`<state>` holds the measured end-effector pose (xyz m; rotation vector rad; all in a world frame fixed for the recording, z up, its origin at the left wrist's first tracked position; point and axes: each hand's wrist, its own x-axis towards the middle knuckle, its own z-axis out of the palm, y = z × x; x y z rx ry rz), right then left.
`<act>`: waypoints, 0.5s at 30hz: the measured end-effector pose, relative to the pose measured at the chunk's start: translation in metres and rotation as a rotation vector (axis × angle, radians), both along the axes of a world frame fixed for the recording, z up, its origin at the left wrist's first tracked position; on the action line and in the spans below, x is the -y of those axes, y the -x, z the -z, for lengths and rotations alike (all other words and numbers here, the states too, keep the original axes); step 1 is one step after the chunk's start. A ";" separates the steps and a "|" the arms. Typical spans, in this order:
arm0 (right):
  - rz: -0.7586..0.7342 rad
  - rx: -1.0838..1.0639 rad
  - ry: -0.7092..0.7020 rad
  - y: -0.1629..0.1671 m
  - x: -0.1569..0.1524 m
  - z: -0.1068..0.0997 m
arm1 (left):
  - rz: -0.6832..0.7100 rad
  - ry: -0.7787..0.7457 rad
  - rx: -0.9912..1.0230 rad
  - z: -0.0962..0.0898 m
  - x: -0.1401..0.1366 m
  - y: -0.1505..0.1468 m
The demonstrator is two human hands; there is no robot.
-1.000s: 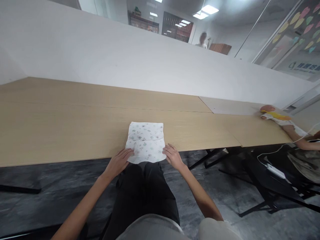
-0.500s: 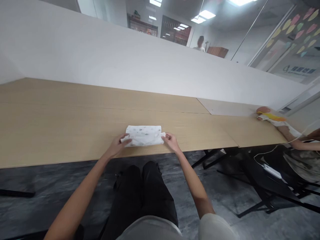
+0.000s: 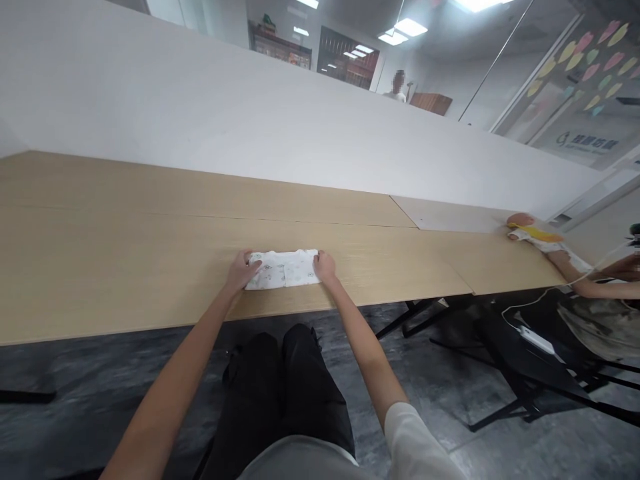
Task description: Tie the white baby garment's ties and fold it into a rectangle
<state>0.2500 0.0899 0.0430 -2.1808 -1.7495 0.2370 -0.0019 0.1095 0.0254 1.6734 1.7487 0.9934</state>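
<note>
A folded white cloth (image 3: 284, 270) with small dark prints lies on the wooden table near its front edge, forming a flat, wide rectangle with a line down its middle. My left hand (image 3: 243, 270) is closed on its left end, thumb on top. At the opposite end, my right hand (image 3: 325, 267) grips the upper right corner, also with the thumb over the fabric. The fingers under the cloth are partly hidden on both sides.
The long light-wood table (image 3: 125, 260) runs along a white partition (image 3: 225, 127). At far right lie a doll-like item with yellow and white fabric (image 3: 535, 233) and another person's arm (image 3: 595, 287). A black chair (image 3: 525, 360) with a white power strip (image 3: 537, 341) stands there.
The cloth's far flap has come forward, so the cloth looks narrower front to back. Both my hands have moved from its lower corners to its far corners.
</note>
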 end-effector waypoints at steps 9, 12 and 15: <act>0.036 0.052 0.007 0.007 0.002 -0.004 | -0.005 0.020 -0.239 -0.005 0.013 -0.002; 0.040 0.055 0.010 0.008 0.003 -0.003 | -0.003 0.020 -0.298 -0.006 0.014 -0.003; 0.051 0.063 0.003 0.007 0.001 0.000 | -0.026 -0.031 -0.325 -0.004 0.012 -0.005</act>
